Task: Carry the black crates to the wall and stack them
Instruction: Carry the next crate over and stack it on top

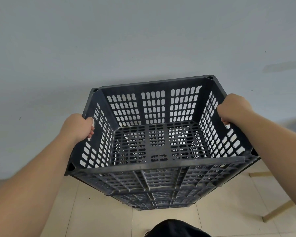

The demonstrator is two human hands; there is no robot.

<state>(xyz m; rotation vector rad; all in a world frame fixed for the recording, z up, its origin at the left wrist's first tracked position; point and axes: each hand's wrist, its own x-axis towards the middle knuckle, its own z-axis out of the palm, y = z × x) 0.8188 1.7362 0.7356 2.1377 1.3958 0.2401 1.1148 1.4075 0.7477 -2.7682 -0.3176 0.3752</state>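
Note:
An empty black slotted crate (161,161) fills the middle of the head view, close to the pale wall (126,40). My left hand (79,127) grips the handle slot in its left side wall. On the opposite side wall my right hand (232,108) is closed on the handle slot. Below the held crate, more black crate walls (152,200) show, a stack standing on the floor. Whether the top crate rests on that stack or hangs just above it is unclear.
A beige tiled floor (101,211) runs under the stack. Pale wooden furniture legs (277,209) stand at the lower right. My dark clothing and a shoe (174,230) show at the bottom edge.

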